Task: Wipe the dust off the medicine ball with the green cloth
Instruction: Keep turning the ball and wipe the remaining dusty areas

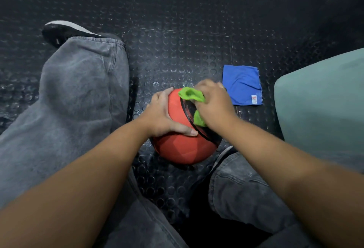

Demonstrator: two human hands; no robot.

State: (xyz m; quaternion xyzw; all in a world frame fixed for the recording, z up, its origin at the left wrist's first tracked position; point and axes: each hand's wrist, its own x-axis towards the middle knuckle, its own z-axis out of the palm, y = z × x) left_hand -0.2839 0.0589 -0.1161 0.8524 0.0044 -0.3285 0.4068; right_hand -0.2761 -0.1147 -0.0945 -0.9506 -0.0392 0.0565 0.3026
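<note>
Black studded flooring [177, 41] under the medicine ball [177, 149]: your left hand [159, 113] cups it, your right hand [214, 104] presses the bunched green cloth [190, 94] onto it.

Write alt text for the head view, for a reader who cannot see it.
Seen from above, a person's right hand presses a bunched green cloth against a red medicine ball on a dark studded floor, while the left hand rests on its side. A blue cloth lies on the floor beyond it, to the right.
</note>
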